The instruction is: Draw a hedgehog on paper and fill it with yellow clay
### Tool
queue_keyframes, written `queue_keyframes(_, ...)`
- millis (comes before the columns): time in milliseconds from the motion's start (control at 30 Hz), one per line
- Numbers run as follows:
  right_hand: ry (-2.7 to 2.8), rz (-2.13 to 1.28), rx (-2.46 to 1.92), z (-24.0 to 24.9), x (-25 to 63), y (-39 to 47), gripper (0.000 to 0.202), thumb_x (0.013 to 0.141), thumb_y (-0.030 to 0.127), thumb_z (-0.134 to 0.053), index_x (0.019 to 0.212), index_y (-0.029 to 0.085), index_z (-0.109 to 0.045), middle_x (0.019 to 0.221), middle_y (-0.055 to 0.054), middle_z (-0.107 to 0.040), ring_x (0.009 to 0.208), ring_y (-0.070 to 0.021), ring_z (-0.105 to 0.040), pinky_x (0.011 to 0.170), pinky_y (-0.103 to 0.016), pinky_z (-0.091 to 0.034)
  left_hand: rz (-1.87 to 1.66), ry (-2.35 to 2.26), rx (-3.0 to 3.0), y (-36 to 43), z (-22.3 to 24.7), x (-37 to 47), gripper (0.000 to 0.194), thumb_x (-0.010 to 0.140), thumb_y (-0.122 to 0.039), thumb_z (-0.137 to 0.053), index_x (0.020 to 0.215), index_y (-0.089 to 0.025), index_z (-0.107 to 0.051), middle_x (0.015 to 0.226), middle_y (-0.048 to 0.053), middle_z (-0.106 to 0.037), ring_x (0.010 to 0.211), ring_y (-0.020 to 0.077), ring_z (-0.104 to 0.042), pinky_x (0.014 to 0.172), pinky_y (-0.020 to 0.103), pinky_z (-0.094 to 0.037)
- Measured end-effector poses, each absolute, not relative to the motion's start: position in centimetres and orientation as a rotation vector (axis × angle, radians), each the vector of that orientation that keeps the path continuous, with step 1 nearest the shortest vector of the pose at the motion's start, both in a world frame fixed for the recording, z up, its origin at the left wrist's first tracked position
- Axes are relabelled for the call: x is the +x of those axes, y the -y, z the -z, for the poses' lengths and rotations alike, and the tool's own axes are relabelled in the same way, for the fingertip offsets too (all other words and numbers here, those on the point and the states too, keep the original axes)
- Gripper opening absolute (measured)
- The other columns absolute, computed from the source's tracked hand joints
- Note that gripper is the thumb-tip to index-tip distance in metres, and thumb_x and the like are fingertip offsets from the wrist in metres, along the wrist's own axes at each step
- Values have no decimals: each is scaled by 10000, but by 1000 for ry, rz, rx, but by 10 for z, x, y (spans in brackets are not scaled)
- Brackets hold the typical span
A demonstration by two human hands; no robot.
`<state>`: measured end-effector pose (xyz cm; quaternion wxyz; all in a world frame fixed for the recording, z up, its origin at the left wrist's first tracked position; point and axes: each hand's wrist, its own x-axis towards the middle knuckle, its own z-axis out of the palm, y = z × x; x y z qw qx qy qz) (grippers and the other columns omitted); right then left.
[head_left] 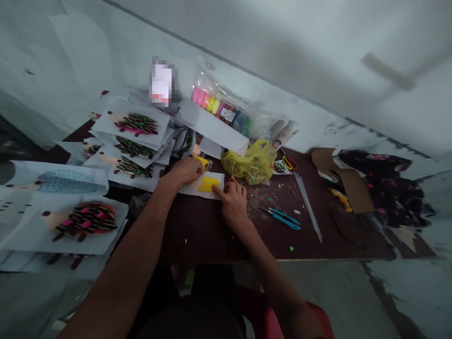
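A small white paper (pixel 189 189) lies on the dark table, with a flat yellow shape (pixel 208 184) on it. My left hand (pixel 187 172) is at the paper's upper left, its fingers bent together; whatever they may pinch is too small to make out. My right hand (pixel 234 200) rests at the paper's right edge, its index fingertip touching the yellow shape. An orange stick-like end (pixel 233 179) shows by the right fingers. Just beyond my left hand is a piece of yellow material (pixel 204 161) in clear wrapping.
Hedgehog pictures (pixel 84 221) are stacked at the left. Behind my hands are a yellow plastic bag (pixel 250 165) and a pack of coloured clay (pixel 215 104). Blue-handled tools (pixel 282 218), clear sticks (pixel 309 207) and red-yellow scissors (pixel 289 163) lie to the right.
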<state>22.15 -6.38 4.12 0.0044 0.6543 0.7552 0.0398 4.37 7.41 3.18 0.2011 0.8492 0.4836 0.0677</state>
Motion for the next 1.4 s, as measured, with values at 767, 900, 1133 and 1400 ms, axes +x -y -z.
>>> queue_keyframes(767, -2406, -184, 2021, -37, 222, 67, 490, 947, 120, -463, 1387, 297, -586, 1120, -125, -583, 1106, -281, -457, 951, -433, -304, -223, -1350, 2404, -75, -29, 42, 338, 782, -122, -548, 995, -236, -784, 1024, 61, -778, 932, 200, -673, 779, 265, -494)
queue_keyframes(900, -2446, -96, 2071, -34, 226, 65, 517, 917, 90, -472, 1366, 303, -612, 1138, -107, -581, 1086, -259, -465, 945, -399, -308, -210, -1351, 2392, -74, -31, 43, 345, 778, -117, -546, 1002, -228, -784, 1049, 62, -774, 959, 205, -671, 794, 265, -494)
queue_keyframes(1133, -2393, -170, 2192, -36, 236, 61, 502, 923, 98, -492, 1308, 372, -660, 1116, -88, -577, 1010, -240, -440, 918, -380, -294, -195, -1344, 2381, -74, -32, 43, 323, 785, -123, -566, 996, -228, -787, 1054, 76, -771, 956, 222, -676, 795, 276, -500)
queue_keyframes(1400, -2404, -83, 2182, -29, 236, 61, 504, 922, 98, -488, 1328, 348, -650, 1152, -98, -583, 1028, -247, -438, 907, -377, -301, -212, -1381, 2378, -73, -30, 44, 312, 788, -134, -573, 995, -239, -782, 1021, 52, -777, 944, 214, -677, 823, 269, -501)
